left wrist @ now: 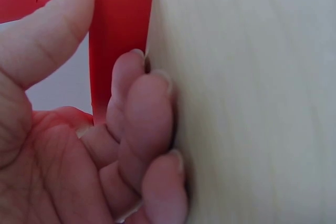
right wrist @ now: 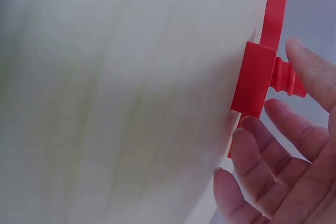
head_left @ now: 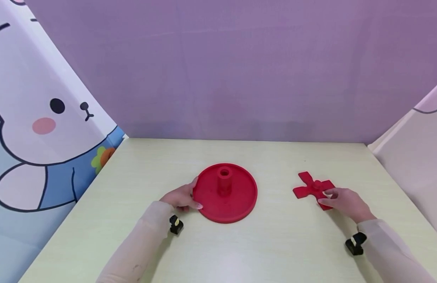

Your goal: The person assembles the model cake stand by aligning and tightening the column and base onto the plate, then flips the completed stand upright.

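A red round plate-like base [head_left: 243,196] with a raised rim and an upright hollow post [head_left: 224,184] lies on the table. My left hand [head_left: 183,196] holds its left edge, thumb by the rim and fingers curled against the side, as the left wrist view shows with the red rim [left wrist: 118,19]. Farther right lies a red cross-shaped piece [head_left: 303,192] with flat arms and a short ridged peg [right wrist: 285,76]. Around its near right arm is my right hand [head_left: 347,202], fingers loosely bent. Whether the fingertips touch the piece is hard to tell.
Both red things lie on a pale wood-grain table [head_left: 275,243]. A purple cloth backdrop [head_left: 239,78] rises behind the table's far edge. Cartoon-printed cloth [head_left: 34,149] borders the left side, and a pale cloth panel [head_left: 416,149] the right.
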A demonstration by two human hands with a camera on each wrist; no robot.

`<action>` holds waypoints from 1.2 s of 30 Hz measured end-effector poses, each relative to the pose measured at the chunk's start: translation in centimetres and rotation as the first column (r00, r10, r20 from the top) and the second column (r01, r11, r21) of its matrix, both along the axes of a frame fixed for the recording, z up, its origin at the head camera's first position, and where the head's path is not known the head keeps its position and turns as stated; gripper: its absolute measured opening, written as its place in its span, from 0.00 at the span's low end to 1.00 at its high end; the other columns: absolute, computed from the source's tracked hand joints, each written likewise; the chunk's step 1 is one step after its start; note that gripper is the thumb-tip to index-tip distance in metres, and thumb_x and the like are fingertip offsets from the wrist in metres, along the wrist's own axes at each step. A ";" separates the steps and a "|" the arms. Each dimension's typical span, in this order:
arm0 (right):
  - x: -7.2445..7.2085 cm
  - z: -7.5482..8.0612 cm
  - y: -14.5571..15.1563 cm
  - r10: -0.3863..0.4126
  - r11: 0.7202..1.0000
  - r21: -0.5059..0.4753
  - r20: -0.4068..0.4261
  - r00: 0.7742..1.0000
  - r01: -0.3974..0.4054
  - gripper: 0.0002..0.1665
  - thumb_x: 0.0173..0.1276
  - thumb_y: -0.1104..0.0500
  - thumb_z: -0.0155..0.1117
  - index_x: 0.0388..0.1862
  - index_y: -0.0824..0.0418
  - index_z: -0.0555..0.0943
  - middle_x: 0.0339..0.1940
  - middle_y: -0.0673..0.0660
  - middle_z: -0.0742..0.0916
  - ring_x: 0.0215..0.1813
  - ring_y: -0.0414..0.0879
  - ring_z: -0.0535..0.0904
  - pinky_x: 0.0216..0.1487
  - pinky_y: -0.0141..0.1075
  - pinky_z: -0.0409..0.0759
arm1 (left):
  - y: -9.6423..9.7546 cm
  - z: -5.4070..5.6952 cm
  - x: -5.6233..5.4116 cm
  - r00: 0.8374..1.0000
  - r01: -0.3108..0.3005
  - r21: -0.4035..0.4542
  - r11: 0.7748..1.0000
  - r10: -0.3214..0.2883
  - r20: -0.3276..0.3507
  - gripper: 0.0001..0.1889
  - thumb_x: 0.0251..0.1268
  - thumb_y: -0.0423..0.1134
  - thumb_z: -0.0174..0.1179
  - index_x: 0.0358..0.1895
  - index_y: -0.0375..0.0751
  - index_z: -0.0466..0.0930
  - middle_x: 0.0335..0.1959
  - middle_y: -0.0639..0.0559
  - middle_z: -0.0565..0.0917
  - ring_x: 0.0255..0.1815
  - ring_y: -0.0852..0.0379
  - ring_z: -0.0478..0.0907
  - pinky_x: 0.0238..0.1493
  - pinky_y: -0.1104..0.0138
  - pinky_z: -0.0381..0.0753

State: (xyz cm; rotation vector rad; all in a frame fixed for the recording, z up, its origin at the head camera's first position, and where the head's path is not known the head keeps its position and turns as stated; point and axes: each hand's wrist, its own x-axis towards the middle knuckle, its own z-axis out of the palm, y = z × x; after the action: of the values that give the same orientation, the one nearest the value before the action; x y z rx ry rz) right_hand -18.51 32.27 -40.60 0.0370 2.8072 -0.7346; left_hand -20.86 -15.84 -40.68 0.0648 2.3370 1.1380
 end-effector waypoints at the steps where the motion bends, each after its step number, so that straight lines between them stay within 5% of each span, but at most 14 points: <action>1: -0.1 -0.1 0.0 0.000 1.000 -0.002 0.007 1.000 0.000 0.40 0.59 0.45 0.70 0.55 0.77 0.74 0.40 0.65 0.81 0.42 0.58 0.74 0.36 0.43 0.74 | 0.0 0.0 0.0 1.000 0.001 -0.001 1.000 -0.001 -0.001 0.56 0.49 0.37 0.73 0.78 0.49 0.43 0.52 0.43 0.73 0.19 0.51 0.70 0.22 0.66 0.70; 15: -1.4 -0.3 0.1 -0.001 1.000 -0.013 0.059 0.998 0.002 0.35 0.59 0.45 0.70 0.48 0.76 0.78 0.37 0.63 0.80 0.43 0.60 0.72 0.37 0.44 0.74 | 0.0 0.2 0.1 1.000 -0.015 0.005 1.000 0.014 0.010 0.55 0.48 0.37 0.73 0.77 0.50 0.44 0.52 0.44 0.73 0.21 0.50 0.71 0.23 0.66 0.70; 24: -1.9 -1.0 0.2 -0.027 0.999 -0.017 0.100 0.995 0.029 0.43 0.54 0.39 0.71 0.47 0.76 0.73 0.34 0.59 0.78 0.40 0.55 0.72 0.34 0.40 0.72 | 0.1 -0.1 0.0 1.000 -0.018 0.008 1.000 0.018 0.016 0.54 0.49 0.37 0.73 0.77 0.52 0.45 0.50 0.44 0.73 0.20 0.51 0.70 0.22 0.66 0.70; 36: -2.1 -0.9 -0.3 -0.027 0.999 -0.027 0.102 0.994 0.030 0.22 0.57 0.52 0.69 0.35 0.69 0.73 0.25 0.55 0.77 0.31 0.49 0.71 0.31 0.38 0.68 | 0.1 0.0 0.0 1.000 -0.023 -0.009 1.000 0.023 0.017 0.56 0.49 0.38 0.73 0.78 0.51 0.43 0.51 0.43 0.73 0.20 0.51 0.70 0.23 0.66 0.71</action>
State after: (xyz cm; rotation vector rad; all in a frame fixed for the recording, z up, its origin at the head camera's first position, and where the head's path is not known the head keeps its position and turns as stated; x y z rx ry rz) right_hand -20.65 32.00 -41.50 0.1068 2.7042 -0.7576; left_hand -20.85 -15.73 -40.71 0.0254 2.3331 1.1350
